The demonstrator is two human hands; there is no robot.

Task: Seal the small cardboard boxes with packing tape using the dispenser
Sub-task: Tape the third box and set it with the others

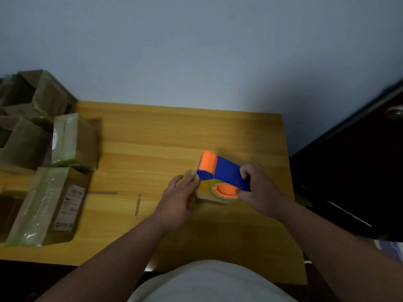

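On table: right hand grip curled round dispenser; left hand flat, fingers straight, apparently pressing blurred box.

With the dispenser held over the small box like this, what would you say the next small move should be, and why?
Probably draw the dispenser toward the body along the small box top. The right hand grips its blue handle, the orange roller end sits at the far side, and the left hand lies flat beside it, steadying the box. The blur hides the tape itself.
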